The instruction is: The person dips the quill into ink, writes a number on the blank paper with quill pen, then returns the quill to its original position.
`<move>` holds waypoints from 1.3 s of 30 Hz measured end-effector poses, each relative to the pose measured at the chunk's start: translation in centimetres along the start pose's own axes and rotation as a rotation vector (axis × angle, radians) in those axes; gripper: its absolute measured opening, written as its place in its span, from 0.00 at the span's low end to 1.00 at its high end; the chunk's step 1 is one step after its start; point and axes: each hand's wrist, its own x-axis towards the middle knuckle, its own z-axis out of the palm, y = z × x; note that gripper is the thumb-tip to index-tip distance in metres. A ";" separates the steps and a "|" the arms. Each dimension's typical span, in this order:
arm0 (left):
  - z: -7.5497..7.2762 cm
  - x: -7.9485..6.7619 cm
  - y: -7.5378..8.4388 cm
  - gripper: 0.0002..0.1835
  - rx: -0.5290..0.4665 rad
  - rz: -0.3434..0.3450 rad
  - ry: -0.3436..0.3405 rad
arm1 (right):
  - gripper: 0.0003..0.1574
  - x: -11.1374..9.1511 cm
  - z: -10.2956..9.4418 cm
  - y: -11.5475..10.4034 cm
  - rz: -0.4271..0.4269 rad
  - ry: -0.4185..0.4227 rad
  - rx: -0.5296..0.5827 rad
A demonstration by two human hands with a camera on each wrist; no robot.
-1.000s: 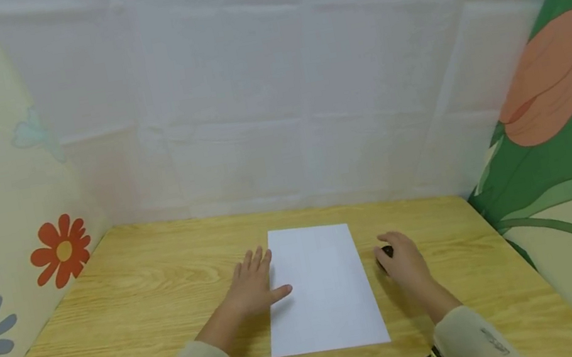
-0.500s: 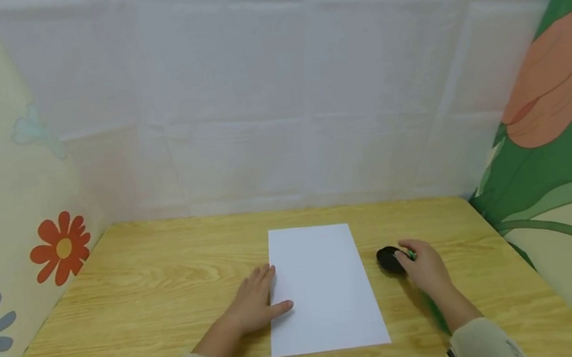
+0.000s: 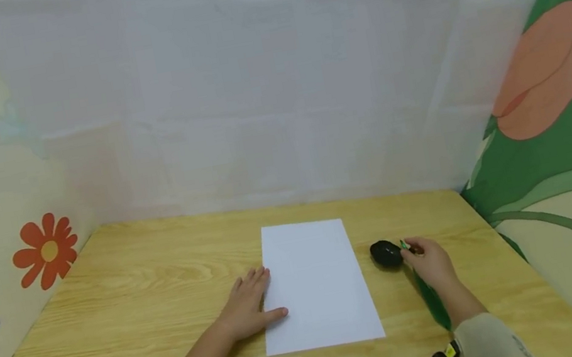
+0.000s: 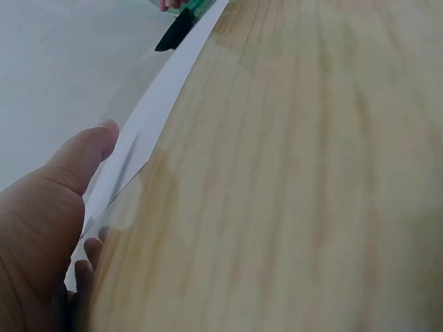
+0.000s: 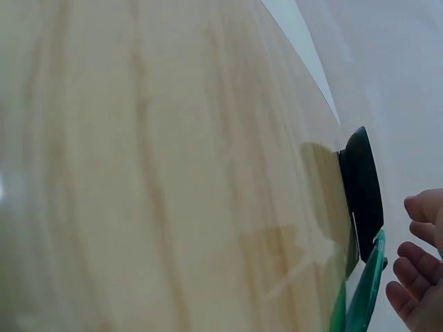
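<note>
Spreading wide, your left hand overlaps the white paper at its right; your right hand, loosely curled and empty, has the black object to its left and the green strip alongside its wrist.

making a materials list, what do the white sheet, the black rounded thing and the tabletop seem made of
White sheet: probably matte paper; thin, crisp-edged. Black rounded thing: perhaps glossy plastic, judging by its faint shine, though that isn't certain. Tabletop: wood or wood-look laminate, glossy; grain and reflections show.
</note>
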 end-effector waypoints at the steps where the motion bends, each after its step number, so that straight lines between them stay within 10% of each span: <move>1: 0.0 0.0 -0.1 0.52 0.009 0.003 0.001 | 0.27 0.0 0.0 0.0 0.005 -0.002 0.003; 39: -0.1 -0.2 -0.3 0.55 0.071 -0.006 -0.025 | 0.27 0.5 0.4 2.0 0.097 -0.045 0.117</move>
